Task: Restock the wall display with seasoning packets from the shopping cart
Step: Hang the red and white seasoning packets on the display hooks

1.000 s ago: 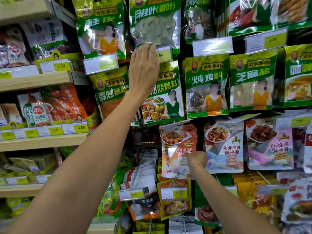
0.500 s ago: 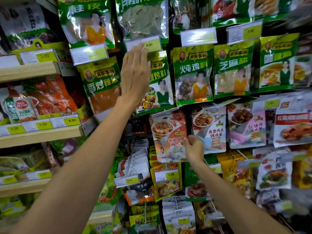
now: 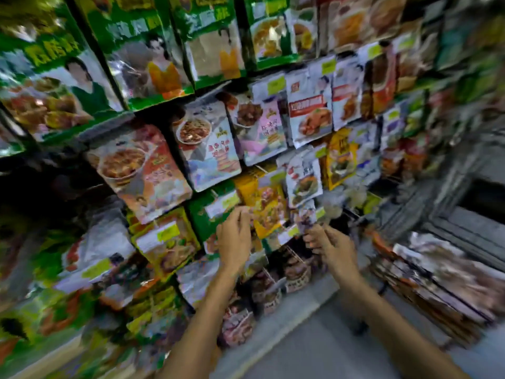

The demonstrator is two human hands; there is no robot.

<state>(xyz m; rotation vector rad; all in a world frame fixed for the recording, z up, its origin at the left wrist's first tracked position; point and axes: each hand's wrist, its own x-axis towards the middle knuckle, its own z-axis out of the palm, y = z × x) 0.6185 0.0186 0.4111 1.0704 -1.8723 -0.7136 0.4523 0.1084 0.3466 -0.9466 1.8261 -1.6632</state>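
The wall display [image 3: 207, 149] hangs full of seasoning packets, and the whole view is blurred by motion. My left hand [image 3: 234, 237] is raised in front of a green packet's price tag [image 3: 222, 205] and a yellow packet [image 3: 266, 206], fingers loosely straight, gripping nothing. My right hand [image 3: 326, 243] hovers lower right of it with fingers curled, just under a small pale packet [image 3: 307, 216]. The blur hides whether it pinches that packet. The orange-and-white packet [image 3: 142, 170] hangs on its hook at the left.
The shopping cart [image 3: 440, 285], stacked with flat packets, stands at the right on the grey floor [image 3: 314, 337]. Rows of hooks with price tags stick out of the display. A dark gap [image 3: 54, 184] lies at the left.
The view has swung right and down. My left hand dropped from the upper price tag to the lower rows. My right hand let go of the orange-and-white packet and moved right.
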